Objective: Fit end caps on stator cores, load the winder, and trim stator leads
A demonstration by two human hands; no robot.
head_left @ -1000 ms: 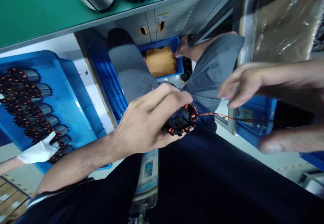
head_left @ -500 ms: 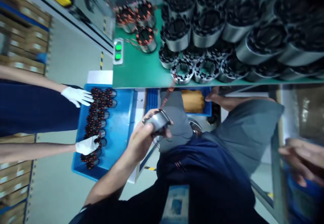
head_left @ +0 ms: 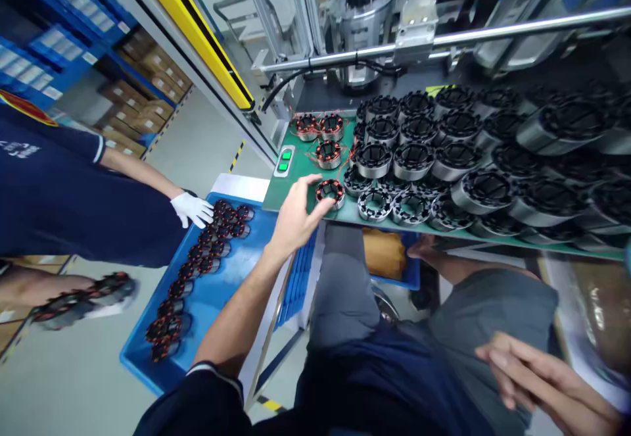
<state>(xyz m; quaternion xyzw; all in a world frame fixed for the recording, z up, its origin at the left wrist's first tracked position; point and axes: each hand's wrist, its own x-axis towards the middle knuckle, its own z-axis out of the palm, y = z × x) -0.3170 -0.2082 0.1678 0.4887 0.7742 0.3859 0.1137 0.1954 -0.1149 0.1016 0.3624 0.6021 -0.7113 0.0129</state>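
A wound motor stator [head_left: 330, 193] with copper coils stands on the front edge of the green bench top [head_left: 280, 189]. My left hand [head_left: 300, 216] is at its left side, thumb and forefinger spread around it; whether the thumb still touches the stator cannot be made out. Behind it are a few more copper-wound stators [head_left: 328, 153] with loose wire ends. To its right, bare stators [head_left: 374, 204] with black insulation stand in rows, some stacked. Over my lap on the right, my right hand [head_left: 537, 373] is closed, thumb against fingers, with nothing visible in it.
On the left, a blue bin [head_left: 231, 278] holds several wound stators. A co-worker's gloved hand [head_left: 192, 209] rests by it; the other carries a row of stators [head_left: 86, 301]. A metal rail [head_left: 473, 38] crosses behind the bench. A green-lit switch [head_left: 284, 161] sits at its left corner.
My left hand has brought the stator from above my lap up to the bench and spread its fingers. My right hand has moved left. The co-worker has lifted stators from the bin.
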